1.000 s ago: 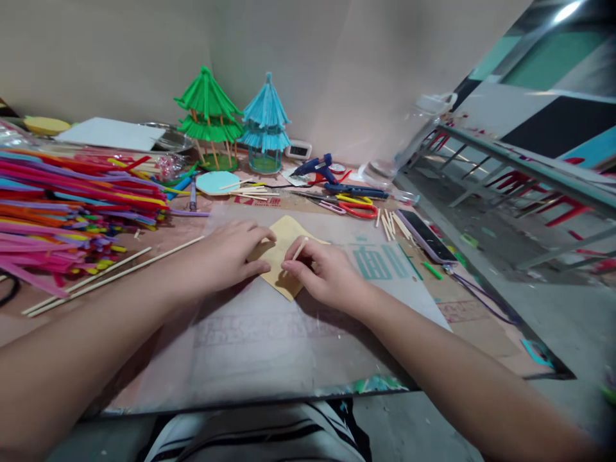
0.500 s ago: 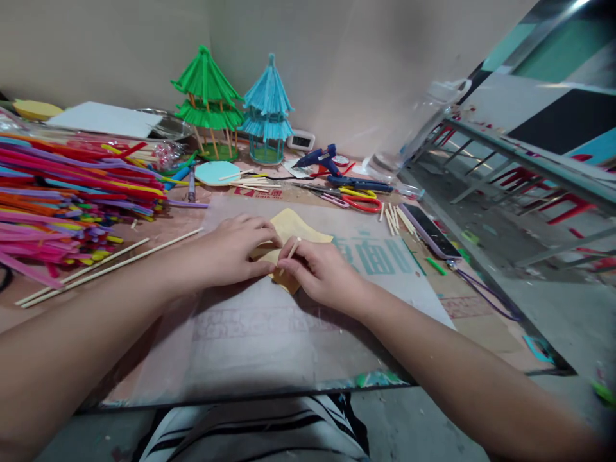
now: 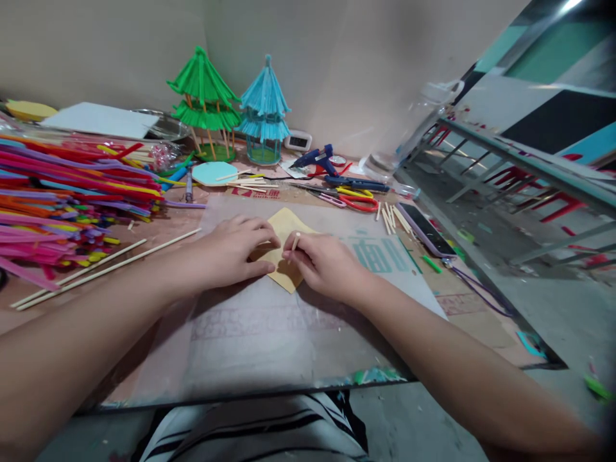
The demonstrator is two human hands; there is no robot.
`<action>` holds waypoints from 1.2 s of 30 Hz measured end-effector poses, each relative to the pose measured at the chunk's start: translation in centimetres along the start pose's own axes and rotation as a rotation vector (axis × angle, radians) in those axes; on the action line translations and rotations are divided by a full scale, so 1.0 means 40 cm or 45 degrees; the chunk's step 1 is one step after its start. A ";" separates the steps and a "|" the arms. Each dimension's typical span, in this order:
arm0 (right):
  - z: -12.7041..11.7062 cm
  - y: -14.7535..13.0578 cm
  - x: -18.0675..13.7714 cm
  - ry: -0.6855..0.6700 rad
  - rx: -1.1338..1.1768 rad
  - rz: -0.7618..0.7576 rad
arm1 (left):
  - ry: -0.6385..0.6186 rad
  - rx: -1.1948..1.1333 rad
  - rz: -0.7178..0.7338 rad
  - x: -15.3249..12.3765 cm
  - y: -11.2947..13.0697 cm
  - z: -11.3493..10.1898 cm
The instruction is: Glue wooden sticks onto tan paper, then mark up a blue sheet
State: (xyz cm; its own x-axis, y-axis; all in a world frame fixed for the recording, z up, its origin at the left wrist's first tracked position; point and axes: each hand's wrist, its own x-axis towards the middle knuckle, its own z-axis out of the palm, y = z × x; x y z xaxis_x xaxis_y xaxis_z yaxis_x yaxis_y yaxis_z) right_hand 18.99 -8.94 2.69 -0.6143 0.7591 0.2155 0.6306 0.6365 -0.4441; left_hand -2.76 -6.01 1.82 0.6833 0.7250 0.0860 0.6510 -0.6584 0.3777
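A yellow sheet of paper or card (image 3: 287, 277), its corner toward me, lies on the pale covering sheet (image 3: 255, 353). At its left side rests my left hand (image 3: 235, 250), thumb and fingers apart with the card between their tips; nothing is gripped. Over the card's right part, my right hand (image 3: 330, 262) pinches a short wooden stick (image 3: 296, 240) between thumb and forefinger. The stick stands nearly upright, leaning slightly. Whether its lower end touches the card I cannot tell. Both hands cover parts of the card.
Pipe cleaners (image 3: 77, 199) pile up at left, beside two long sticks (image 3: 110, 266). A green pagoda model (image 3: 205, 96) and a blue one (image 3: 264, 109) stand behind. Further right are a glue gun (image 3: 317, 157), scissors (image 3: 359, 202), short sticks (image 3: 389, 218), a phone (image 3: 426, 230) and a clear bottle (image 3: 399, 141).
My right hand has brought the stick more upright. The yellow card lies flatter, with its near corner showing more. The whole view has shifted slightly.
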 end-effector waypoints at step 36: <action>-0.021 -0.029 -0.007 -0.101 0.033 0.006 | 0.031 0.004 0.016 0.001 -0.012 0.010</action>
State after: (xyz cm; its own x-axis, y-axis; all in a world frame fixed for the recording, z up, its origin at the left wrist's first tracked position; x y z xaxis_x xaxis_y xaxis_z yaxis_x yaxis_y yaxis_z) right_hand 18.84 -9.79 3.89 -0.6474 0.7484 0.1444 0.6218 0.6281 -0.4678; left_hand -2.90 -5.74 1.28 0.6835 0.7212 0.1131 0.6433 -0.6683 0.3736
